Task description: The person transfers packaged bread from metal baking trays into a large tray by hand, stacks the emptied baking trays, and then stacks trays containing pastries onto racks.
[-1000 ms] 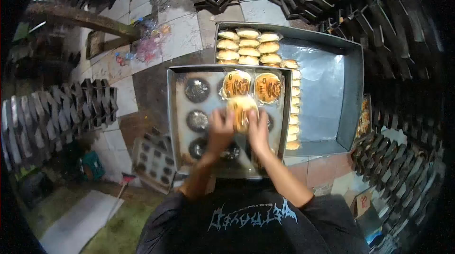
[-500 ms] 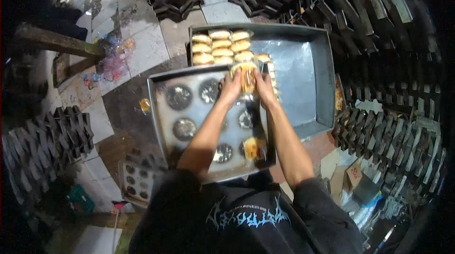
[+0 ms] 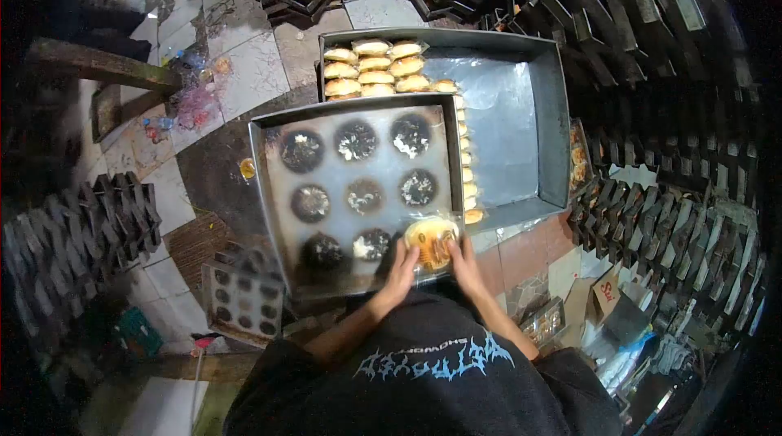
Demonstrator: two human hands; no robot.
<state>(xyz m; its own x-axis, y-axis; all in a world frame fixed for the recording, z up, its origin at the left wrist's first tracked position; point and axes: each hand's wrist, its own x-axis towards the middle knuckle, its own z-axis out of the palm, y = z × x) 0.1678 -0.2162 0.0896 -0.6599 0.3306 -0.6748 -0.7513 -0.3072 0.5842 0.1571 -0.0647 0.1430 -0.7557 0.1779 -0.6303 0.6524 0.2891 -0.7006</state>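
Note:
A wrapped bun point(image 3: 432, 241) is at the near right corner of the metal baking tray point(image 3: 281, 216). My left hand point(image 3: 401, 273) grips its left side and my right hand point(image 3: 466, 265) its right side, thumbs at the edges. Several dark round marks with pale crumbs cover the rest of the tray. Behind and to the right, partly under the tray, lies a large deep metal box point(image 3: 551, 135). Rows of wrapped buns point(image 3: 375, 64) stand on edge along its far left side and down its left part.
A smaller tray with dark rounds point(image 3: 244, 302) lies at the lower left. Zigzag stacks of metal trays point(image 3: 81, 232) stand on both sides and at the back. A wooden beam point(image 3: 106, 65) is at upper left, and a cardboard box point(image 3: 604, 293) at lower right.
My hands have moved from over the tray's far right corner, where they held a bun, to the bun at its near corner. The bun they carried has left them.

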